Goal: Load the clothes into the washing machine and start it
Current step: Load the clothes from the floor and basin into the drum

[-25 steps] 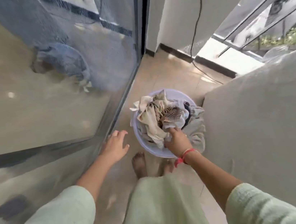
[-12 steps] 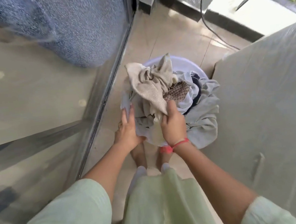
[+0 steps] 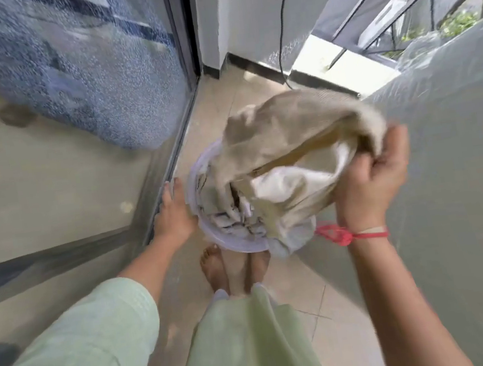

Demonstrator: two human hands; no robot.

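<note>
Head cam, what I see:

- Right hand (image 3: 368, 178): fingers curled tight round a bunched end of the beige cloth (image 3: 289, 133), firm grip. It's raised above and to the right of the basin (image 3: 198, 170). Red thread (image 3: 354, 235) on that wrist.
- The beige cloth arcs from that fist up and left over the basin, pale lining showing underneath. Its lower end hangs into the pile and over the near rim. Edges are blurred, so I can't read the fold detail.
- Left hand (image 3: 173, 213): fingers straight, pointing away from me, flat against the basin's left rim. I can't tell if the thumb hooks the rim. It holds nothing.
- The rest of the clothes (image 3: 233, 220) are inside the basin, a crumpled grey-white heap.
- The basin sits on the tiled floor (image 3: 327, 309), just ahead of my wearer's bare feet (image 3: 214, 266), between the glass door (image 3: 79, 173) on the left and a big bulk under a plastic cover (image 3: 464, 184) on the right. The fist is right beside that cover; I can't tell if they touch.
- A black cable (image 3: 283, 23) runs down the white wall behind.
- Pale green sleeves (image 3: 71, 343) in the foreground.
</note>
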